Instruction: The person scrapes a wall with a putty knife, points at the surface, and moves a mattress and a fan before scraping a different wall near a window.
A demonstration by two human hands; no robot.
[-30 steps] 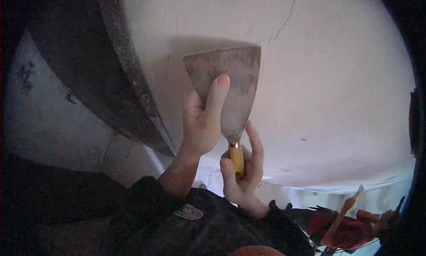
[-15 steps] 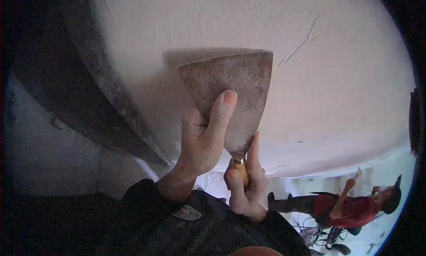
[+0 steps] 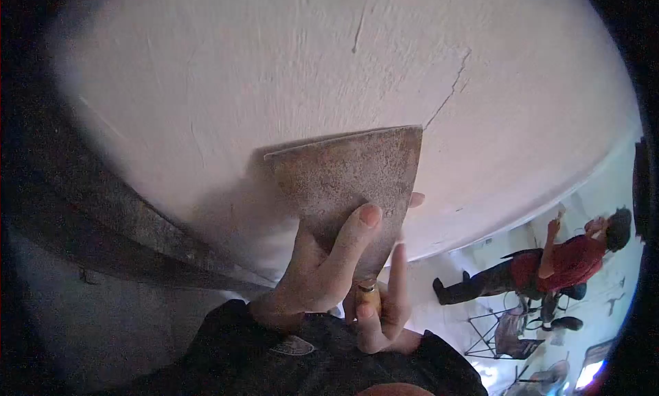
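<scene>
A wide paint scraper point(image 3: 347, 173) with a worn, stained metal blade and a yellowish handle is held in both hands, blade pointing up in the view. My left hand point(image 3: 319, 276) grips the blade, thumb flat on its face and fingers behind it; one fingertip shows past the right edge. Closed round the handle point(image 3: 369, 300) is my right hand point(image 3: 384, 320), its index finger stretched along the blade's base. Behind the blade lies a pale, rough painted surface point(image 3: 226, 73). The blade's right corner is at the lower end of a thin crack point(image 3: 449, 92); whether it touches cannot be told.
A dark band point(image 3: 147, 214) borders the pale surface at left. At right, another person point(image 3: 563, 262) in a red top appears sideways, one hand raised. Beside that person are a folding-frame chair point(image 3: 504, 334) and other clutter.
Both hands and the scraper have come down in the view, also relative to the crack. The view has tilted, showing more of the surface above. A left fingertip now appears beyond the blade's right edge.
</scene>
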